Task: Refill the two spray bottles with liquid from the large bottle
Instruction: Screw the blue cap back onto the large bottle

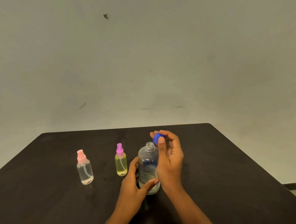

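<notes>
The left hand (131, 179) gripped the large bottle (149, 168) upright on the desk (229, 167) to steady it. The right hand (169, 154) pinched the blue cap (157, 138) just above its open neck. Both spray bottles, pink-topped (84, 167) and yellow (120, 160), stood capped left of the left hand.

A large clear bottle (149, 167) is seen standing upright on a dark table (229, 159), its threaded neck left bare and its lower body gripped by the left hand (131, 182). Its blue cap (157, 138) is held off the neck, at 1 o'clock from the mouth, pinched in the right hand (169, 154). Just beside the bottle, at 9 o'clock, a yellow-tinted spray bottle (121, 163) is stood upright, its magenta sprayer fitted. Farther out at 9 o'clock, well apart, a clear spray bottle (84, 169) with a pale pink sprayer is likewise set upright, a dip tube visible inside.
</notes>
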Available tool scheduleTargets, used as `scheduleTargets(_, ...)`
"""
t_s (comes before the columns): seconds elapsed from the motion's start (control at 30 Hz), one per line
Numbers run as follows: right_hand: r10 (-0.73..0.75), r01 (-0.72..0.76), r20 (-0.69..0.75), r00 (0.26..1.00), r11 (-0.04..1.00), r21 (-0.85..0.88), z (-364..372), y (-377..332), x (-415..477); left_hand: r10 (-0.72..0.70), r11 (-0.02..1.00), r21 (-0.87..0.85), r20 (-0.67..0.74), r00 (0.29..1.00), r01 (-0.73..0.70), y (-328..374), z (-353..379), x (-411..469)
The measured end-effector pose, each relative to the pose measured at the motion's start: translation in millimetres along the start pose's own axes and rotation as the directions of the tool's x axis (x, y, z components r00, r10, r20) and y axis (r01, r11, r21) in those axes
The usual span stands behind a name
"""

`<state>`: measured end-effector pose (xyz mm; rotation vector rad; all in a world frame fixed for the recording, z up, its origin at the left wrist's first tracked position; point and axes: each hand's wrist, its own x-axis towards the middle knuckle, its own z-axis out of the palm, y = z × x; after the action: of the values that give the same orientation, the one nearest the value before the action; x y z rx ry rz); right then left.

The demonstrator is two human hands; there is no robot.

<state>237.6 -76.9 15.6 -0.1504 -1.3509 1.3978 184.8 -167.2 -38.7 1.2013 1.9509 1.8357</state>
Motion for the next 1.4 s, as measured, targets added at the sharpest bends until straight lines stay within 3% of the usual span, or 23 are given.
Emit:
scheduleTargets(0.13,-0.019,0.038,0.140,0.990,0.990,-0.138,-2,6,-4,-0.012,1.000,-0.002,0.005,1.000,0.012,-1,-1,-1)
scheduleTargets(0.4,-0.080,0.136,0.213,0.974,0.955,-0.263,-5,3,-1,-0.016,1.000,-0.009,0.004,1.000,0.016,-4,-1,0)
scheduleTargets(0.93,-0.177,0.185,0.055,0.983,0.928,-0.324,12,13,-5,-0.016,1.000,0.018,-0.017,1.000,0.016,-9,-1,0)
scheduleTargets(1.17,-0.069,0.092,0.125,0.990,0.978,-0.187,0,14,-10,-0.009,1.000,-0.019,-0.013,1.000,0.009,-5,1,-2)
scheduleTargets(1.4,-0.059,0.063,0.024,0.998,0.972,-0.227,9,8,-8,-0.037,0.999,-0.024,-0.008,0.999,0.037,-4,0,-2)
